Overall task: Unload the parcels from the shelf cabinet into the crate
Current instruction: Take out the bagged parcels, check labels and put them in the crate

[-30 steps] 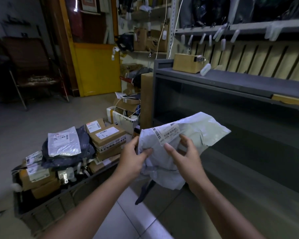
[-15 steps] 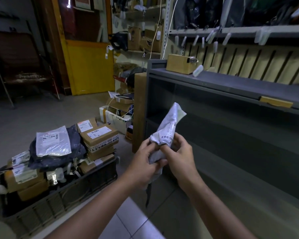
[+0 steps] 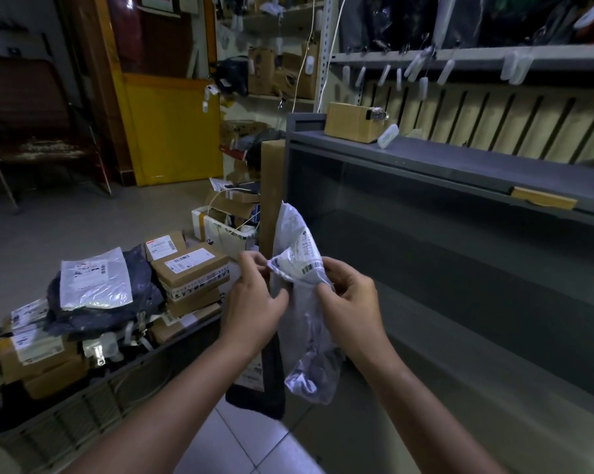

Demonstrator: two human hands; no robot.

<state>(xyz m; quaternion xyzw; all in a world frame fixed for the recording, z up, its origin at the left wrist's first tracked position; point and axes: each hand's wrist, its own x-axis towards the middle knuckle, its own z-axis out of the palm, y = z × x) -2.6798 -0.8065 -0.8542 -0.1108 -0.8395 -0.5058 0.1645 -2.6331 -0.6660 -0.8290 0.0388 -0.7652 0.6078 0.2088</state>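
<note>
The parcel [image 3: 307,340], a soft grey plastic mailer, hangs between both hands with its long axis near upright. One crumpled end sticks up above the fingers, the other droops below the wrists, and its barcode label faces the camera. The left hand [image 3: 254,302] pinches its left edge with curled fingers, and the right hand [image 3: 352,299] grips the right edge. Below and left of the left hand stands the crate [image 3: 83,408], heaped with boxes [image 3: 189,271]. The shelf cabinet [image 3: 460,165] is right of the right hand.
</note>
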